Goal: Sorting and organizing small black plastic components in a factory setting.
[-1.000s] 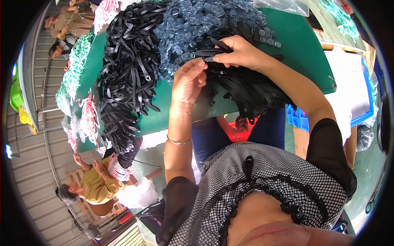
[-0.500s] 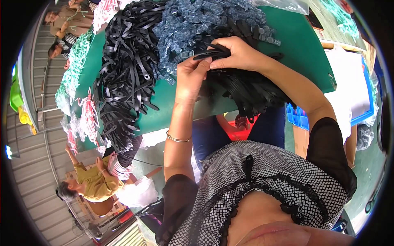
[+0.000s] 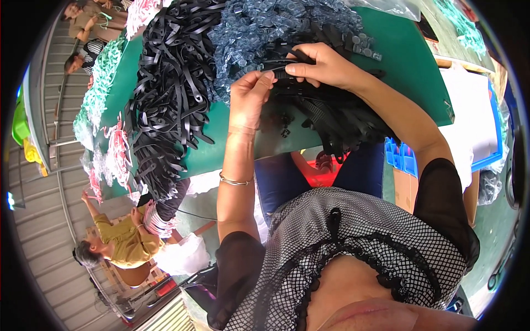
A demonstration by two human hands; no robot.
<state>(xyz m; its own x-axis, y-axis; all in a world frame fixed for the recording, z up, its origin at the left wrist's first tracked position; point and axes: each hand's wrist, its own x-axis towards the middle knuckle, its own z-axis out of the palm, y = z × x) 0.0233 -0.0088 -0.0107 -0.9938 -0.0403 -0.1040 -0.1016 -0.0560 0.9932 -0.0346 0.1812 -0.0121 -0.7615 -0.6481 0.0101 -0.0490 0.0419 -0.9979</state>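
Observation:
Over the near part of the pile, my two hands are close together with a slight gap between them. My right hand [image 3: 326,67] is closed round a black strap [image 3: 300,55], its thumb pressing from the near side. My left hand [image 3: 251,96] pinches thumb to forefinger at the strap's left end; its very tip is hidden by the fingers. Beneath my right hand lies a heap of black straps [image 3: 353,118], some with ridged ends. Just beyond my hands spreads a mound of clear bluish plastic pieces [image 3: 276,25]. Several small black parts [image 3: 285,126] lie on the table by my left wrist.
A long pile of black straps [image 3: 171,77] covers the left of the green table [image 3: 414,77]. Mint-green cords [image 3: 102,83] and red-and-white cords [image 3: 117,146] lie farther left, near other people. A red container [image 3: 320,175] sits between my legs; a blue tray [image 3: 402,158] stands at right.
My hands have moved apart, the left one slightly left and nearer to me. The strap between them now shows lower and flatter. At far left, a seated person's arms have shifted.

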